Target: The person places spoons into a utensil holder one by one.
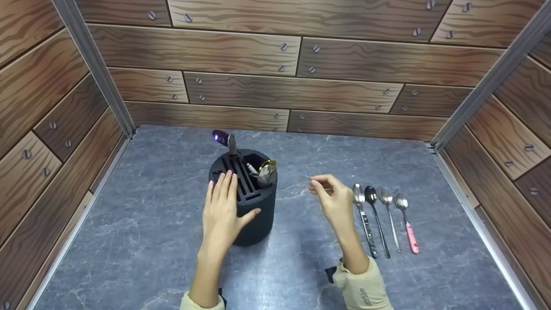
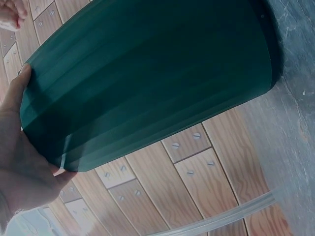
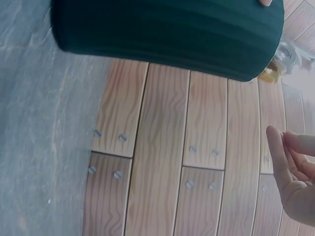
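Filling so far: seems partway; several utensils stand in the holder (image 1: 254, 226), while four spoons (image 1: 370, 194) outside look left to do.
Worktop (image 1: 129, 224): carries the holder and, to its right, the spoons.
Holder's top: narrow slots plus one larger open compartment.
Left grip (image 1: 221, 206): fingers straight, laid against the holder with tips at its rim, thumb spread.
Right grip (image 1: 336, 200): loosely bent, thumb and forefinger tips close; in the air between holder and spoons, nothing visibly held.
Spoons outside: patterned-handled (image 1: 365, 224), dark (image 1: 379, 224), plain silver (image 1: 392, 224), pink-handled (image 1: 410, 232), side by side.
Open compartment: silver utensil (image 1: 267, 175), gold-coloured utensil (image 1: 270, 163) beside it.
Holder's far edge: purple spoon (image 1: 221, 137), silver-toned utensil (image 1: 233, 145); exact slot, cannot tell.
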